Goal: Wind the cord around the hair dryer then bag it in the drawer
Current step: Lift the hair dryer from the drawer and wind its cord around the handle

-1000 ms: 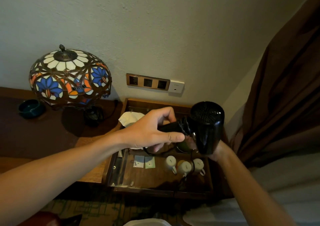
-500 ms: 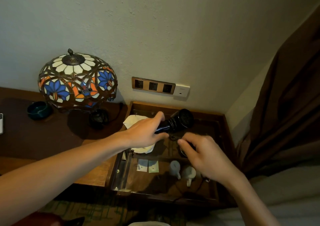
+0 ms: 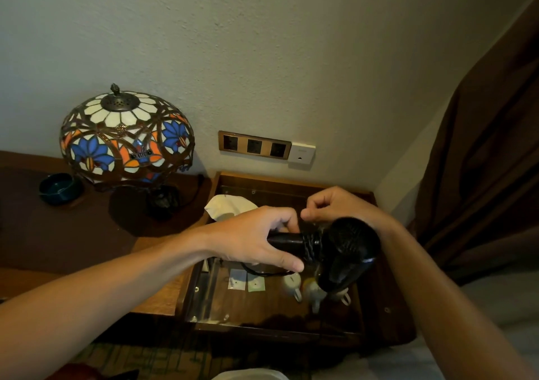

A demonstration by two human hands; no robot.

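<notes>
My left hand (image 3: 256, 238) grips the handle of the black hair dryer (image 3: 347, 251), which hangs over the open wooden drawer (image 3: 376, 306) with its barrel pointing down. Several turns of black cord (image 3: 311, 247) sit wound round the handle next to the head. A loose loop of the cord hangs under my left hand. My right hand (image 3: 335, 207) is behind the dryer with its fingers pinched together, seemingly on the cord; the strand itself is hard to see. A white cloth bag (image 3: 230, 206) lies at the drawer's back left corner.
In the drawer stand small white cups (image 3: 293, 284) and two sachets (image 3: 246, 283). A stained-glass lamp (image 3: 125, 137) and a dark green bowl (image 3: 57, 188) stand on the desk to the left. Wall sockets (image 3: 253, 146) are above the drawer, and a brown curtain (image 3: 490, 160) hangs at right.
The dryer has swung round, so its head now points down and toward me. My right hand has moved from in front of the dryer up and behind it.
</notes>
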